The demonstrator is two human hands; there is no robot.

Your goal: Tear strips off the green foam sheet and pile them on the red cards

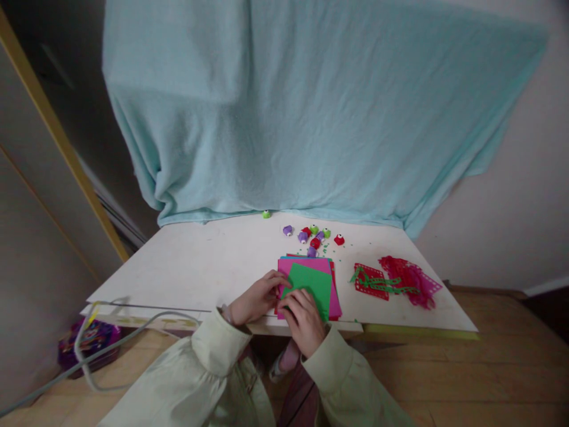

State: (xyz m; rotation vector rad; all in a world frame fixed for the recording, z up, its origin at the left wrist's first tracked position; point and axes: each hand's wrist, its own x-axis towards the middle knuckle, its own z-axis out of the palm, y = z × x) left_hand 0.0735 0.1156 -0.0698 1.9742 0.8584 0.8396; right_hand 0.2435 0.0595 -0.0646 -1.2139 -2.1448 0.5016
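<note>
On the white table's front part lies a stack of coloured paper, with a green sheet on top, turned slightly against a pink sheet below it. My left hand is at the stack's left edge, its fingers bent and drawn together. My right hand rests over the lower left of the green sheet, thumb and fingertips closed near the left fingertips. What sits between the fingers is too small and blurred to make out. Beyond the stack stand several small paper punches in purple, red and green.
Green paper bits are scattered around the punches. On the right lie hole-filled red paper, a crumpled pink-red piece and green punched strips. A light blue cloth hangs behind the table. A grey cable loops at the left.
</note>
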